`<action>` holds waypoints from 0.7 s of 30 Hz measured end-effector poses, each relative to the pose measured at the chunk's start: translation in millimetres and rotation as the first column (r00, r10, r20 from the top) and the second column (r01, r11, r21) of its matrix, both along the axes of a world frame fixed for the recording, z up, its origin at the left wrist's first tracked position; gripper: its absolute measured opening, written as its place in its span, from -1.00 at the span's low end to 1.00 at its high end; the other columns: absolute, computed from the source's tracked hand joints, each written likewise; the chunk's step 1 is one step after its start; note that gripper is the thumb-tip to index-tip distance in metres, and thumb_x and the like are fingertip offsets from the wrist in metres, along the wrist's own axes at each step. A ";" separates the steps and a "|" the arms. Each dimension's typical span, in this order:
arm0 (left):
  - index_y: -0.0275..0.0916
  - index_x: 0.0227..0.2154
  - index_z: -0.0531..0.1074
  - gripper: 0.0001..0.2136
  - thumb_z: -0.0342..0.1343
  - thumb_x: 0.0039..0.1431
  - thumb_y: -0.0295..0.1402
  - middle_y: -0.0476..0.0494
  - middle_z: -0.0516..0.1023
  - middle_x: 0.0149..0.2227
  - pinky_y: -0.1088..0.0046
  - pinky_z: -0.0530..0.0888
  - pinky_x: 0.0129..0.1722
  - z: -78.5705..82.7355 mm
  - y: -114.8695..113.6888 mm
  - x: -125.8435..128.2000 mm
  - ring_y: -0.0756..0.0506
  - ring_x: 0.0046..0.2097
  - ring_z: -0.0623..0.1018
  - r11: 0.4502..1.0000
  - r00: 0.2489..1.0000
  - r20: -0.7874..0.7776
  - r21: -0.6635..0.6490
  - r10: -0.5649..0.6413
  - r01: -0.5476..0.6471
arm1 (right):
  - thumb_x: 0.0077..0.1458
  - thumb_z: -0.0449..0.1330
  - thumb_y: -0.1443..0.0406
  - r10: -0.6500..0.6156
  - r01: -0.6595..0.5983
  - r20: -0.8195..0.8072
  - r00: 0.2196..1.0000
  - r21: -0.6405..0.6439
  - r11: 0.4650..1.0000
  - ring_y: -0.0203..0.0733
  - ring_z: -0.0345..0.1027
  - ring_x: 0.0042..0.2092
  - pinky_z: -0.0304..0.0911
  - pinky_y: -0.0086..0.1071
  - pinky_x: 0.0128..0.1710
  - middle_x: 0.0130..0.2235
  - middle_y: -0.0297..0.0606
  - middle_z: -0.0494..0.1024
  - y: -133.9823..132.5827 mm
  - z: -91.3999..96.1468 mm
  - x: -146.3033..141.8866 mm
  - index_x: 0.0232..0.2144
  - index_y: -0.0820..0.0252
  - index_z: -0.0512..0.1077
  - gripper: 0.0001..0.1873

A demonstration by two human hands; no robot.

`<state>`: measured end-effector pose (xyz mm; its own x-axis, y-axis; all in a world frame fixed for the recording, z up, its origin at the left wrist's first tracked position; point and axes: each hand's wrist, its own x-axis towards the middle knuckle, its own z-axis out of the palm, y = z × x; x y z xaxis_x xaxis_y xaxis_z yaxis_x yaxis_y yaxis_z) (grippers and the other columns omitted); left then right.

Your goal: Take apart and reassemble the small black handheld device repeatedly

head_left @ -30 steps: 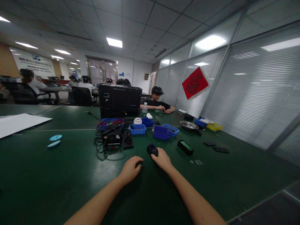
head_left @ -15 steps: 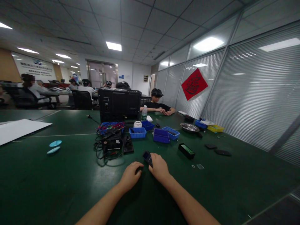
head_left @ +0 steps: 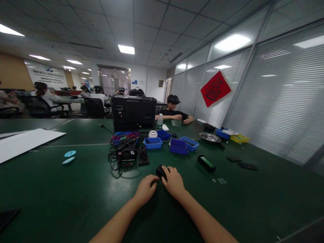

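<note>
My right hand point(head_left: 173, 181) is closed around a small black device point(head_left: 160, 170) just above the green table point(head_left: 63, 195). My left hand point(head_left: 146, 189) sits right beside it with fingers curled, its fingertips close to the device's near end; whether they touch it is unclear. Both forearms reach in from the bottom edge. A black box with a green top point(head_left: 207, 163) lies to the right of my hands. A tangle of black cables and a power unit point(head_left: 124, 155) lies just beyond them.
Blue bins point(head_left: 178, 146) stand behind the cables, with a large black case point(head_left: 133, 113), a metal bowl point(head_left: 210, 137) and a yellow tray point(head_left: 239, 138). A white sheet point(head_left: 22, 143) lies at the left. A person point(head_left: 174, 113) sits across the table; others sit further back.
My right hand has drawn the black device nearer to me and turned it. My left hand has closed up against it. The view has shifted slightly to the left.
</note>
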<state>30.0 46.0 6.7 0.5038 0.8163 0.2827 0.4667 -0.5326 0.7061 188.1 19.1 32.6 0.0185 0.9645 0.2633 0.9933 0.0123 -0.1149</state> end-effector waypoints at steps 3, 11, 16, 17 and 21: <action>-0.19 -0.24 0.42 -0.72 -0.09 0.00 -0.51 -0.07 0.49 -0.20 0.43 0.33 -0.08 -1.0 1.7 0.4 -0.04 -0.15 0.44 1.000 1.000 0.015 -0.020 0.020 -0.020 | 0.03 0.02 0.23 -0.012 0.012 -0.011 1.000 -0.005 1.000 -0.06 0.16 -0.07 0.11 -0.27 -0.14 -0.05 -0.11 0.31 1.2 -0.7 0.1 0.06 0.08 0.17 -0.51; -0.20 -0.27 0.43 -0.74 -0.12 0.04 -0.49 -0.06 0.49 -0.26 0.46 0.33 -0.14 -2.9 2.9 0.8 -0.02 -0.20 0.44 1.000 1.000 0.020 -0.006 0.017 -0.016 | -0.04 0.10 0.20 -0.032 0.028 -0.327 0.944 -0.016 0.999 -0.11 0.18 0.01 0.06 -0.33 -0.01 0.00 -0.08 0.32 5.5 -6.7 13.2 0.09 0.28 0.10 -0.36; -0.20 -0.28 0.42 -0.75 -0.13 0.05 -0.48 -0.06 0.49 -0.27 0.46 0.33 -0.15 -3.1 3.0 0.1 -0.02 -0.20 0.44 1.000 1.000 0.015 0.007 0.019 -0.019 | -0.12 0.16 0.16 -0.107 0.040 -0.550 0.829 -0.132 0.990 -0.14 0.25 -0.02 0.11 -0.36 -0.03 -0.03 -0.08 0.36 7.0 -6.9 31.5 0.02 0.34 0.18 -0.36; -0.20 -0.28 0.42 -0.75 -0.12 0.05 -0.48 -0.06 0.49 -0.27 0.46 0.34 -0.16 -2.9 3.0 -0.2 -0.02 -0.20 0.44 1.000 1.000 0.021 0.012 0.020 -0.020 | -0.12 0.16 0.16 -0.092 0.025 -0.552 0.829 -0.128 0.991 -0.14 0.26 -0.03 0.12 -0.37 -0.04 -0.05 -0.08 0.37 6.6 -6.4 34.0 -0.03 0.34 0.23 -0.40; -0.20 -0.29 0.43 -0.75 -0.12 0.05 -0.48 -0.05 0.49 -0.28 0.48 0.34 -0.18 -2.1 3.2 -1.2 -0.02 -0.21 0.44 1.000 0.999 0.037 0.022 0.019 -0.019 | -0.13 0.15 0.14 -0.022 -0.027 -0.506 0.862 -0.090 0.996 -0.14 0.30 -0.12 0.17 -0.38 -0.13 -0.17 -0.14 0.43 6.1 -6.0 36.6 -0.19 0.30 0.36 -0.55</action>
